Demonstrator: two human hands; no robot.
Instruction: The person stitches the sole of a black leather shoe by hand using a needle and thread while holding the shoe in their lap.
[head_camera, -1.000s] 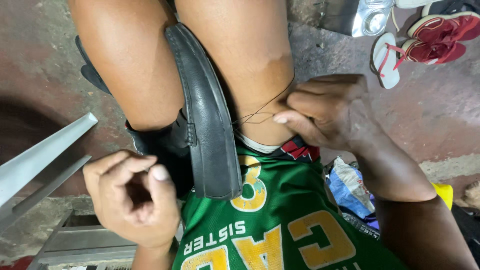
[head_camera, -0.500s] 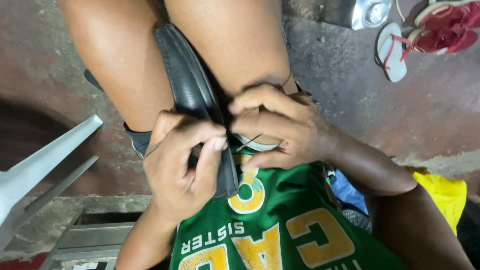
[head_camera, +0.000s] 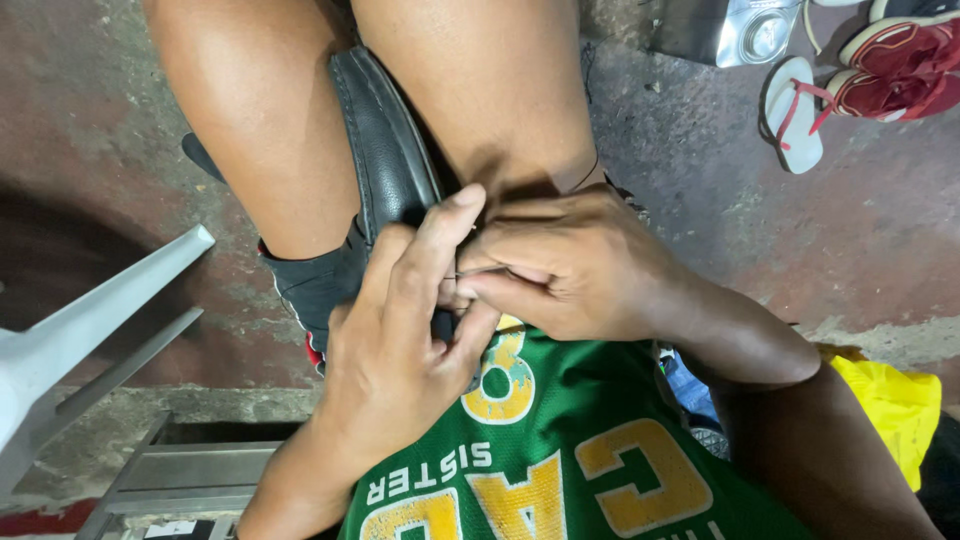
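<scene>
Both hands (head_camera: 480, 300) pinched a needle (head_camera: 462, 276), fingers (head_camera: 500, 285) closed at the shoe (head_camera: 385, 150); a slip could have pricked a fingertip.

A rough concrete floor (head_camera: 700, 180), stained reddish and grey, fills the background. At the upper right lies a white flip-flop with red straps (head_camera: 792, 112), and just beside it, toward the corner, a red shoe with a pale sole (head_camera: 905, 65). A shiny metal can (head_camera: 750, 32) sits near the top edge, close to the flip-flop. At the left, a pale grey angled bar (head_camera: 90, 320) slants across, with a metal frame (head_camera: 190, 470) below it. A yellow bag (head_camera: 890, 410) lies at the right.
</scene>
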